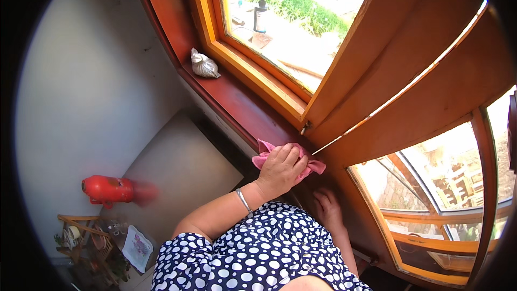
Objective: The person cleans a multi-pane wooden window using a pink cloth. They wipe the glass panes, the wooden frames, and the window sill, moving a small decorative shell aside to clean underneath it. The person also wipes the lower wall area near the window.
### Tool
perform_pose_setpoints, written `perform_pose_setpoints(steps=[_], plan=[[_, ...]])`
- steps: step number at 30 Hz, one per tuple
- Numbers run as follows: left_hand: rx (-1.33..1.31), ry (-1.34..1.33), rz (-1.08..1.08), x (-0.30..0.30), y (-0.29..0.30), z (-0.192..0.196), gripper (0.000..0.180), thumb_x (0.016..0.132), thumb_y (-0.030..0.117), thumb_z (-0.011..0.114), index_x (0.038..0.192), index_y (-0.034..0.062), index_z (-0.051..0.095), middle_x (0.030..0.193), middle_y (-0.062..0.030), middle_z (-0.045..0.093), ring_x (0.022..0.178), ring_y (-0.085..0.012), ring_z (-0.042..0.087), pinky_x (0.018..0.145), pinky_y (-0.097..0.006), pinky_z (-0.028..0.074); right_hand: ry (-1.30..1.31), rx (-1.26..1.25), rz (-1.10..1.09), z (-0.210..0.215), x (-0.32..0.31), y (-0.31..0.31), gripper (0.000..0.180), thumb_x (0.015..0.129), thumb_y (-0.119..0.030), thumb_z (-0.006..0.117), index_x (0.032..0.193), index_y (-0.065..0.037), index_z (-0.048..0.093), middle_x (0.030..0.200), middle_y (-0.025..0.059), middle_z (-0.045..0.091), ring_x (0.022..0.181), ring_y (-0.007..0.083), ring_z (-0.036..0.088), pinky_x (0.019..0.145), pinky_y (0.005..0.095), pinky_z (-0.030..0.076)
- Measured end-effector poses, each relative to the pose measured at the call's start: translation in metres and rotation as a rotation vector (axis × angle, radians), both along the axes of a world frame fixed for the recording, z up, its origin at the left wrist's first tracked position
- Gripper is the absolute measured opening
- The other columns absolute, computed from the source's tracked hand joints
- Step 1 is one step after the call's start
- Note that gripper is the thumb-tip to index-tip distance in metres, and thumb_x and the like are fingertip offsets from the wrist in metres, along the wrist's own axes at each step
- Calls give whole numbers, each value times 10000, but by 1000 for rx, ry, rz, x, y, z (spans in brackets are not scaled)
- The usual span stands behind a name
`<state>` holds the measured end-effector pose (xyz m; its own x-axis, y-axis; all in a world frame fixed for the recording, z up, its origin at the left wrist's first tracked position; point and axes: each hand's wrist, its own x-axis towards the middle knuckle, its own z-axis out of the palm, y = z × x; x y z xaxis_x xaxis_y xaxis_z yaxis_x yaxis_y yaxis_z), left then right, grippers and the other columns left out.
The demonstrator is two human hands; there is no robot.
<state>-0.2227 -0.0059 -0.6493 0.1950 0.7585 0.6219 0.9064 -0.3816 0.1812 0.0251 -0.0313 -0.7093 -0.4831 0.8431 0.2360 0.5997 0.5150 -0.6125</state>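
Under my left hand, a pink cloth is gripped and pressed onto the dark red wooden windowsill, close to the corner by the window post. Bunched folds of it stick out on both sides of my fingers. A silver bangle circles that wrist. My right hand rests lower, near the edge of the woodwork, with its fingers apart and nothing seen in them. Part of that hand lies in shadow.
A small tied plastic bag sits on the sill's far end. Beyond the glass stands a dark pump bottle. To the left are a red thermos-like vessel, a grey-brown surface, a wooden rack and a white patterned tray.
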Motion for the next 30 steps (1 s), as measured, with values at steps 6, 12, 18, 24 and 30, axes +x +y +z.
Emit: perform_pose_setpoints(steps=[6, 12, 18, 24, 30], plan=[[61, -45, 224, -57, 9, -11, 400, 827, 287, 750, 1187, 140, 657, 1239, -148, 582, 1189, -338, 547, 1001, -471, 430, 34, 9, 43, 9, -12, 9, 249, 861, -43, 710, 1105, -92, 694, 1181, 143, 644, 1052, 362, 647, 882, 425, 545], [39, -59, 362, -130, 42, -9, 424, 836, 294, 751, 1215, 136, 644, 1214, -140, 562, 1154, -351, 531, 1009, -454, 440, 56, 73, 112, 28, -38, 17, 291, 854, -27, 717, 1136, -88, 677, 1154, 150, 647, 1026, 362, 646, 861, 428, 544], [50, -23, 408, -173, 71, -15, 414, 849, 342, 737, 1197, 137, 645, 1171, -132, 561, 1125, -332, 534, 984, -451, 447, 116, 153, 144, 57, -74, 35, 442, 836, -19, 740, 1253, -70, 603, 1145, 161, 646, 1018, 374, 635, 873, 431, 531], [-22, -18, 498, -215, 91, -11, 392, 878, 340, 718, 1193, 119, 642, 1175, -140, 576, 1126, -354, 548, 989, -464, 456, 15, 160, 176, 84, -105, 51, 553, 790, -70, 802, 1294, -70, 575, 1089, 148, 625, 984, 344, 620, 844, 408, 526], [-30, -8, 498, -240, 104, -11, 351, 865, 329, 726, 1139, 121, 656, 1133, -106, 587, 1110, -323, 558, 962, -445, 469, -114, 86, 192, 88, -110, 59, 541, 734, -124, 844, 1227, -83, 624, 1071, 113, 562, 969, 319, 574, 830, 403, 506]])
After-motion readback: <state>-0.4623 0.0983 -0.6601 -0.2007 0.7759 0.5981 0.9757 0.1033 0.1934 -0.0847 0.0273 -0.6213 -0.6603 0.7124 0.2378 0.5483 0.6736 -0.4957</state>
